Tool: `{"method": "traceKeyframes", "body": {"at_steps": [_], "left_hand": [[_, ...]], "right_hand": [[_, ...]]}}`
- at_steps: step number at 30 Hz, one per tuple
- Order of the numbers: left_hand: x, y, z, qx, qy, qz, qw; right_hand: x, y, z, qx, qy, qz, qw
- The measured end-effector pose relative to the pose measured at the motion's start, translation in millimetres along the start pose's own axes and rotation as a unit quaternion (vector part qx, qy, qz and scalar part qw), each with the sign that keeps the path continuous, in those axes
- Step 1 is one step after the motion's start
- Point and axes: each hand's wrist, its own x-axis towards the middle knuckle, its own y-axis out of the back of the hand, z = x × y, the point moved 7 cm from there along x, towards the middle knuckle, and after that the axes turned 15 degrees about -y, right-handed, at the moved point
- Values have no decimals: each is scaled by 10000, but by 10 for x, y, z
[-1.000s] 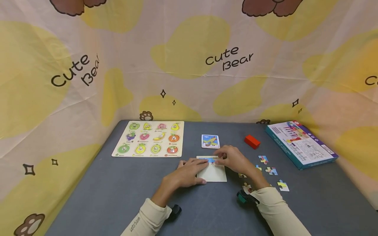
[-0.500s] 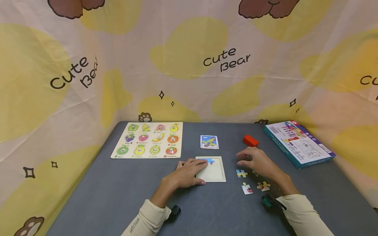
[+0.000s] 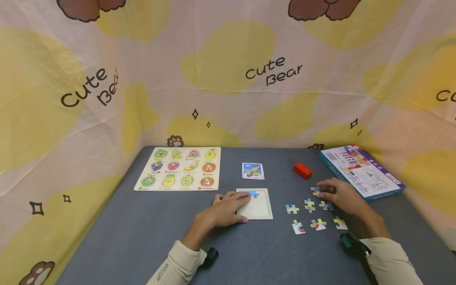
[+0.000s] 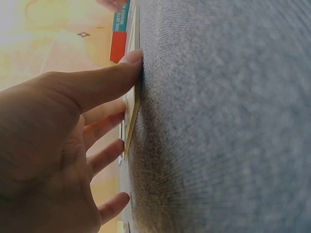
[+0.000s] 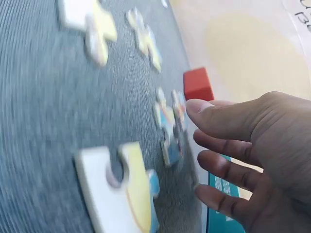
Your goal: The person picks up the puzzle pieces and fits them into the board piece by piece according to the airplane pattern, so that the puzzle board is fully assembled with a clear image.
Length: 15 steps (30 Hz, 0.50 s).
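Note:
My left hand (image 3: 224, 208) rests on the left side of a small pale puzzle tray (image 3: 261, 211), fingers spread over it and thumb at the near edge. Blue puzzle pieces (image 3: 254, 194) lie along the tray's top edge, partly hidden under those fingers. On the right, my right hand (image 3: 343, 196) is at a blue and red puzzle piece (image 3: 315, 190), its fingertips overlapping that piece. The right wrist view shows the thumb (image 5: 200, 106) and fingers apart, with loose pieces beyond. A picture card of a yellow plane (image 3: 253, 171) lies behind the tray.
Several loose jigsaw pieces (image 3: 318, 224) lie between the tray and the right forearm. A red block (image 3: 303, 170) and a teal-edged box (image 3: 367, 174) stand behind them. A fruit board (image 3: 178, 169) lies at the back left, before a printed cloth wall.
My right hand has left the tray and moved right, over to the far loose pieces, uncovering nearer ones. My left hand has stayed on the tray.

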Motion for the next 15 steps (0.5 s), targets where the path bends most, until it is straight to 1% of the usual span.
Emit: {"method": "traceKeyframes", "body": {"at_steps": [6, 11, 15], "left_hand": [[-3, 4, 2, -3, 43, -43, 10000], [-3, 8, 7, 13, 36, -69, 10000], [-4, 9, 5, 21, 9, -60, 10000]], "right_hand": [[34, -4, 104, -107, 67, -76, 9999], [65, -15, 98, -197, 210, -80, 9996], [85, -34, 100, -231, 178, -128, 9995]]}}
